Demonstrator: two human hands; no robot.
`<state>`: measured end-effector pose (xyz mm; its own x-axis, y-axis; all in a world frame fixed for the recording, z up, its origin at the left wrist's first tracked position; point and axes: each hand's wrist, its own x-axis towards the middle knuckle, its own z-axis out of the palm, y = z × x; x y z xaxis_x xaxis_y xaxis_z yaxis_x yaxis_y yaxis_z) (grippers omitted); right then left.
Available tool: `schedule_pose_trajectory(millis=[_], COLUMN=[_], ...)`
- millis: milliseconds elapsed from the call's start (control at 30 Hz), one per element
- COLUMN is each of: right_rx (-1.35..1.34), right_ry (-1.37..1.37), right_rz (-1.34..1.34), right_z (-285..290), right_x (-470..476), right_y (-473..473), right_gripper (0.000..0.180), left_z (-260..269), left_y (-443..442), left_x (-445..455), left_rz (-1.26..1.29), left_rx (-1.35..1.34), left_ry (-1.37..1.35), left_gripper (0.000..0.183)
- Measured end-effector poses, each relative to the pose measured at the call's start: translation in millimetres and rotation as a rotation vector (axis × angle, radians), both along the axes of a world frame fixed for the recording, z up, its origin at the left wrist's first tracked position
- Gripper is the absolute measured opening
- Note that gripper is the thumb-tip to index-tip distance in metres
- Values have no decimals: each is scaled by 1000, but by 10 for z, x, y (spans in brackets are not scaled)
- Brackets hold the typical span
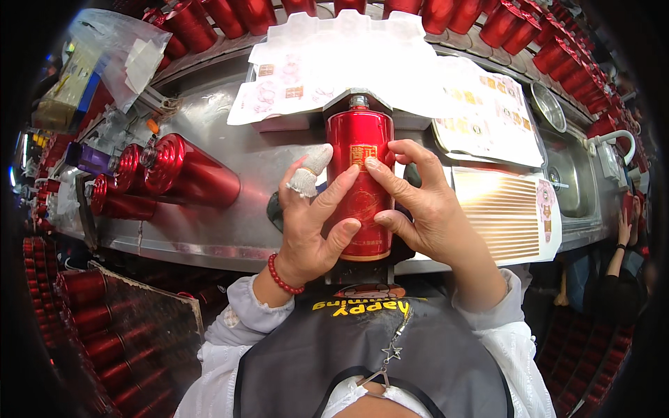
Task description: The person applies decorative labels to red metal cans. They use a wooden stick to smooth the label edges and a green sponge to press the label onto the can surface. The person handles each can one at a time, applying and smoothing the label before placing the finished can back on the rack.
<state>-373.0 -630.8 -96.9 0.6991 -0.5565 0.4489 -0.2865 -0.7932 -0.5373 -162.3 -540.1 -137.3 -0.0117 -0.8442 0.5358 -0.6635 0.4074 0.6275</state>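
A glossy red bottle lies before me on a holder, its clear-topped neck pointing away from me. A small gold label with characters is on its upper face. My left hand has its index fingertip at the label's lower edge and its thumb over the bottle's side. A pale fabric wrap covers one of its fingers. My right hand touches the label's lower right corner with its index finger, its thumb lower on the bottle. Both hands have their fingers spread. The bottle's underside is hidden.
Several red bottles lie on the metal table at left. Label sheets spread at the back and right, beside a gold-striped sheet. A steel bowl and sink are at right. Another person's hand shows far right.
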Motion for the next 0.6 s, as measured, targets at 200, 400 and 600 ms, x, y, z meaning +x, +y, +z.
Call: schedule_pose_trajectory(millis=[200,400,600], right_rx=[-6,12,24], right_ry=[-33,-12,-11], right_rz=[-41,-34,-43], right_z=[-56,-42,-25], right_x=[37,32,33], right_y=[-11,-47,-28], right_gripper=[66,66,65], left_z=[1,10,-2], left_y=[-55,-67,-85], left_x=[25,26,34], left_rz=[19,19,-5], left_rx=[13,11,0], left_ry=[-27,-24,2], left_gripper=[58,58,58])
